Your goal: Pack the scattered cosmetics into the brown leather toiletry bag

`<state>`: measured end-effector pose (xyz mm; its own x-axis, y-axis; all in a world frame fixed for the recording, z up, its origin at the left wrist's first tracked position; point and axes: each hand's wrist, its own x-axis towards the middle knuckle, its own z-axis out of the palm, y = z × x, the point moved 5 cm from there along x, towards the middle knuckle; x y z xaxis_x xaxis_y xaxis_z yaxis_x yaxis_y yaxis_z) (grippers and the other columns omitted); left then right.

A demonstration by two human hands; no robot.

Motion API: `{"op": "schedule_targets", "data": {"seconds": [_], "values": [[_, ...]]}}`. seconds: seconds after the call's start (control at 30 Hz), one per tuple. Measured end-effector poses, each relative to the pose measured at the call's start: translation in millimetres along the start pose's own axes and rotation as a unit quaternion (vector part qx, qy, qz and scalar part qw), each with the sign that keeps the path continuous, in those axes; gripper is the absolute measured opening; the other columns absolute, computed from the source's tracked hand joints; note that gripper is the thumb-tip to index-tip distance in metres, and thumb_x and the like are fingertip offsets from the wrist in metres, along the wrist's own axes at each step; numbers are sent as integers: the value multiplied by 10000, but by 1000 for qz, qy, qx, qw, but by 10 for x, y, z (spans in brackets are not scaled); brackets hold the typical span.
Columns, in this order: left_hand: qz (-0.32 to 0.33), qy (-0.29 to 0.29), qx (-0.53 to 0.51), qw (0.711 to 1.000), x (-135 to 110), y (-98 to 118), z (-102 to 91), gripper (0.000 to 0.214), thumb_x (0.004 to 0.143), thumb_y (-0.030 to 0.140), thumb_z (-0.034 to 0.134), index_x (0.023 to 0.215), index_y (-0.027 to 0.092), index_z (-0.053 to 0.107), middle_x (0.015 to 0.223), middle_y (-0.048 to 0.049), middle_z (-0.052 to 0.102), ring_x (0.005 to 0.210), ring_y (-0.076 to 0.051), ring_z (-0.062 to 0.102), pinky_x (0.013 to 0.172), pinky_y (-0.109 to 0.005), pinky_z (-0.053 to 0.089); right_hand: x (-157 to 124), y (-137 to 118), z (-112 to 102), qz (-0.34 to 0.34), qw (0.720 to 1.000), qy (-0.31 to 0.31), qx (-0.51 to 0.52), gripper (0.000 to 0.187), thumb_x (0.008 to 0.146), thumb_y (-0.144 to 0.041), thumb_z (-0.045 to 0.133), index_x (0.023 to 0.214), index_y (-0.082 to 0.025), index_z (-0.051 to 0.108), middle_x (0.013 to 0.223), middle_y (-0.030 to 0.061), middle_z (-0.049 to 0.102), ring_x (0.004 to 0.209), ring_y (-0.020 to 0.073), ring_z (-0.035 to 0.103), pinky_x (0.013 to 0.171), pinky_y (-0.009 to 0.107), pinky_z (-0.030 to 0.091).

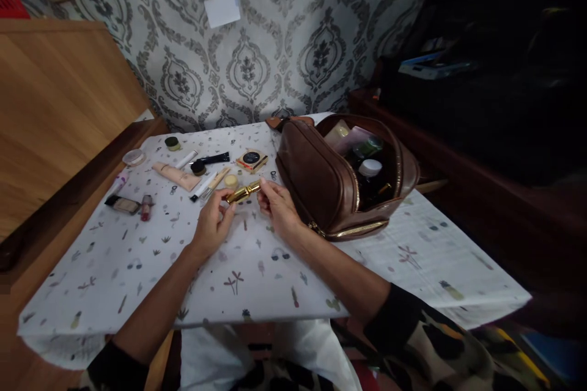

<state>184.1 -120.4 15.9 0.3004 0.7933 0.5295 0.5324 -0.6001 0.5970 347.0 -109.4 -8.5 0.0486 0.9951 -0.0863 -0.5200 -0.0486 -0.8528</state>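
A shiny gold lipstick tube [244,192] is held level between both hands, just above the printed tablecloth. My left hand [213,223] pinches its left end between thumb and fingers. At its right end, my right hand [277,208] grips with thumb and forefinger, the other fingers curled. Right beside my right hand stands a brown cosmetic bag [316,177], its top unzipped. Inside it show a jar with a white lid [370,168] and other containers, partly in shadow. Beyond the lipstick lie a small pale yellow pot [231,181] and a boxed compact [252,160].
On the table's left side lie a beige squeeze tube [175,176], a black tube [214,159], a dark-lidded jar [172,143], a round clear case [134,157], a foundation bottle [122,204] and a small pink bottle [146,208]. A patterned wall rises behind; wooden furniture [59,98] borders the left.
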Motion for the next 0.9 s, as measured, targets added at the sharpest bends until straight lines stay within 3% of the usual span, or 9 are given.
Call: {"op": "schedule_targets", "data": {"seconds": [0.13,0.3,0.47,0.6,0.67,0.77,0.83,0.9], "values": [[12,6,25,1000,9,-16,4,242,983,339,497,1178,200,534,1062,-60,657,722,-131,587,681,-265,506,-11,9,26,4,1000,-12,1,591,548,-665,859,679,-187,535,570,-61,509,481,51,359,435,196,198],[2,9,17,1000,3,-35,44,246,1012,388,433,1120,194,540,981,-60,663,820,-180,618,771,-319,485,-8,50,16,5,1000,-17,-17,592,541,-670,863,647,-187,538,554,-50,521,468,52,362,426,200,218],[-90,9,-52,995,7,-105,39,391,1045,534,313,945,217,520,662,34,511,610,-148,508,627,-287,401,-7,81,33,-24,998,-31,-53,529,604,-650,834,726,-186,612,604,-34,576,510,72,432,467,211,307],[-123,21,-116,985,24,-130,12,506,1016,647,296,830,222,497,594,43,431,552,-139,440,574,-281,368,-5,99,65,-39,996,-47,-69,490,645,-629,810,794,-193,643,637,-28,608,531,86,461,491,223,337],[-127,21,-126,984,24,-138,13,471,1014,625,343,861,218,526,620,34,466,564,-139,455,575,-276,383,0,98,57,-36,996,-46,-67,476,657,-620,804,774,-193,629,633,-28,601,528,86,459,493,226,335],[-113,10,-137,984,20,-140,35,337,982,534,499,1052,213,576,877,-21,616,724,-152,563,637,-267,441,14,79,11,-26,997,-27,-61,482,660,-626,798,735,-196,594,629,-28,587,525,85,454,490,230,330],[-106,4,-148,983,19,-144,52,327,950,486,570,1136,217,572,1058,-51,635,866,-170,605,681,-261,466,22,62,-17,-22,998,-17,-57,498,648,-638,802,724,-198,582,631,-27,583,529,86,455,487,231,331],[-112,7,-156,981,21,-160,60,326,938,469,595,1142,217,570,1094,-58,636,935,-183,616,692,-256,473,24,48,-24,-24,998,-16,-55,513,638,-652,805,723,-199,579,631,-27,582,530,86,455,486,231,335]]}}
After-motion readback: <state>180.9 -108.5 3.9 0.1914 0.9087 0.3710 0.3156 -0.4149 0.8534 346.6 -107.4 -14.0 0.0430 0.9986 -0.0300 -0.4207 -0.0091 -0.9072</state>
